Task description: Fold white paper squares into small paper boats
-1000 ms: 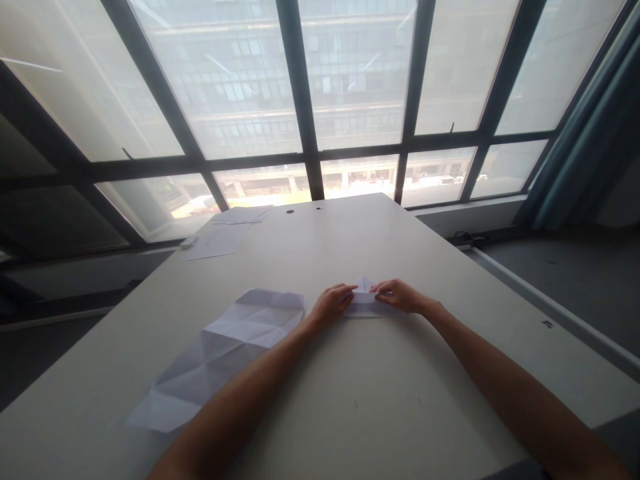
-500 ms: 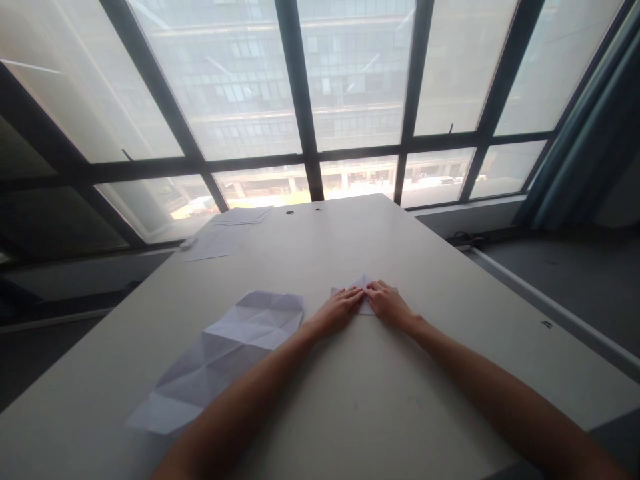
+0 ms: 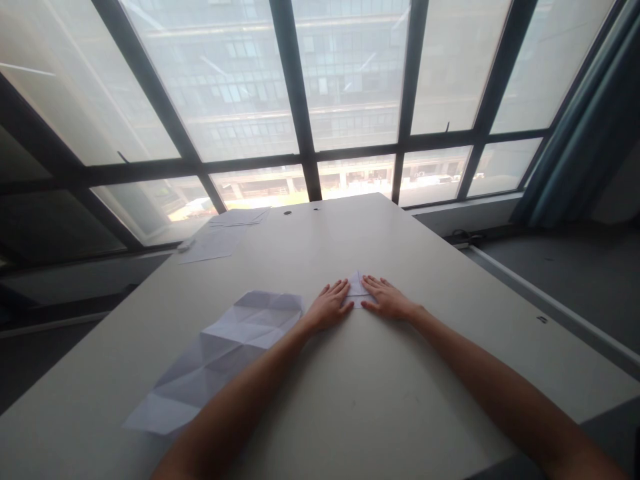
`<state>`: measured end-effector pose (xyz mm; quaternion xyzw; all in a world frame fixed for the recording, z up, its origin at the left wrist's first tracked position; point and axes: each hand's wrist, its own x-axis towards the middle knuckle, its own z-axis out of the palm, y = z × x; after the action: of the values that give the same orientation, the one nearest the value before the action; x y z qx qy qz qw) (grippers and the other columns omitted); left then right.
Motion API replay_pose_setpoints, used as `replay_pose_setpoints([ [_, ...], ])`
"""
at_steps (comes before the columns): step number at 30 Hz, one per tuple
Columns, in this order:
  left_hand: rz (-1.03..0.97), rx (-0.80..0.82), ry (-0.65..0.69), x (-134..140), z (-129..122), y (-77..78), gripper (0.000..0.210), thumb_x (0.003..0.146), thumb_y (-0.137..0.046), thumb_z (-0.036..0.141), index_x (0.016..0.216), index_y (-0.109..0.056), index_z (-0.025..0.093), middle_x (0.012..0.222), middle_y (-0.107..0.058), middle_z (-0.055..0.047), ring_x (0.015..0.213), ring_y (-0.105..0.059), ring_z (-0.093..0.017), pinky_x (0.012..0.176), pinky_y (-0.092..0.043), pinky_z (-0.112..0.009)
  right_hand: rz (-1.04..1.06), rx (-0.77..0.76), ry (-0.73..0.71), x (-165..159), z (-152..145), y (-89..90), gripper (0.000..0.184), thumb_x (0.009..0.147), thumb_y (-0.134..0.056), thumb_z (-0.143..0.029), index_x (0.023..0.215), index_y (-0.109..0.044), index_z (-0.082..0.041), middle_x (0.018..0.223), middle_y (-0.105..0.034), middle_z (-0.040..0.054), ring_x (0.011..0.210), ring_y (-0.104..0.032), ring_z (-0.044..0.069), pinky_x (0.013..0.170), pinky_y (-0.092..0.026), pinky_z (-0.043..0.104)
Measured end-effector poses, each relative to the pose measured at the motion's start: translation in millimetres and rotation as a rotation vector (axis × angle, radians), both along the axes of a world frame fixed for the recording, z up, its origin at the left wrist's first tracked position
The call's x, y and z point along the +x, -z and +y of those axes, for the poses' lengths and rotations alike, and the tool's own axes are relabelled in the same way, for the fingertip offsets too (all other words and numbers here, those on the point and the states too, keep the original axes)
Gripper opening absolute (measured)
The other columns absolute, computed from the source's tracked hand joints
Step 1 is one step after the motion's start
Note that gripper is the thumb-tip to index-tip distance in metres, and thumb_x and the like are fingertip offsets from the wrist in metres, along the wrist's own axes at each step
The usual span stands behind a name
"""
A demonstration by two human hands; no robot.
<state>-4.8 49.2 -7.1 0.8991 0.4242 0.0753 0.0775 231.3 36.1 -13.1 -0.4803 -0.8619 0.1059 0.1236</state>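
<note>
A small folded piece of white paper (image 3: 357,285) lies flat on the white table, its pointed top facing away from me. My left hand (image 3: 330,305) rests palm down on its left side, fingers spread. On the right side of the paper, my right hand (image 3: 385,297) lies flat too, with thumb and fingers apart. The paper's outer sides are hidden under both hands. Left of my left forearm is a larger creased sheet of white paper (image 3: 220,360), which the forearm partly covers.
The white table (image 3: 320,247) reaches toward a wall of windows. Several plain sheets (image 3: 213,241) lie at its far left, beside a small white object (image 3: 187,245). A dark mark (image 3: 542,320) is near the right edge, and a blue curtain (image 3: 565,127) hangs beyond.
My fingers have moved apart from the paper's middle and now lie spread flat on its two sides. More of the folded paper's centre shows.
</note>
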Motion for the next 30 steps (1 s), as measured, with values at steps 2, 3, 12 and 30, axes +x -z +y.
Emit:
replay_pose_setpoints([
  [2, -0.017, 0.002, 0.0, 0.4, 0.1, 0.1, 0.066, 0.096, -0.033, 0.052, 0.151, -0.027, 0.017, 0.157, -0.024, -0.008, 0.146, -0.019, -0.02, 0.119, -0.013, -0.04, 0.014, -0.003, -0.004, 0.8, 0.9, -0.3, 0.075, 0.093, -0.037, -0.058, 0.152, -0.025, -0.013, 0.157, -0.023, 0.0107, 0.146, -0.018, 0.024, 0.118, -0.013, 0.04],
  [3, -0.025, 0.001, -0.002, 0.5, 0.3, 0.2, 0.066, 0.095, -0.034, 0.052, 0.151, -0.028, 0.017, 0.157, -0.025, -0.008, 0.146, -0.019, -0.02, 0.118, -0.014, -0.04, 0.022, -0.005, -0.004, 1.4, 1.4, -0.6, 0.075, 0.093, -0.039, -0.057, 0.152, -0.026, -0.014, 0.157, -0.024, 0.0108, 0.146, -0.019, 0.024, 0.118, -0.014, 0.041],
  [12, -0.088, -0.064, -0.001, -0.1, 5.6, -2.5, 0.067, 0.092, -0.044, 0.053, 0.149, -0.034, 0.019, 0.156, -0.029, -0.008, 0.145, -0.022, -0.022, 0.118, -0.015, -0.042, 0.123, -0.005, -0.069, 9.4, 4.7, -12.6, 0.074, 0.084, -0.059, -0.054, 0.145, -0.042, -0.016, 0.15, -0.04, 0.0131, 0.14, -0.034, 0.027, 0.116, -0.023, 0.042],
  [30, -0.691, -0.084, -0.255, -1.4, -3.9, -15.7, 0.023, 0.081, -0.067, 0.042, 0.087, -0.078, 0.022, 0.084, -0.076, -0.004, 0.08, -0.069, -0.022, 0.071, -0.049, -0.027, 0.339, 0.148, 0.227, 4.8, -3.7, -15.4, 0.021, 0.089, -0.058, -0.039, 0.096, -0.074, -0.028, 0.1, -0.075, 0.0031, 0.094, -0.068, 0.024, 0.086, -0.048, 0.033],
])
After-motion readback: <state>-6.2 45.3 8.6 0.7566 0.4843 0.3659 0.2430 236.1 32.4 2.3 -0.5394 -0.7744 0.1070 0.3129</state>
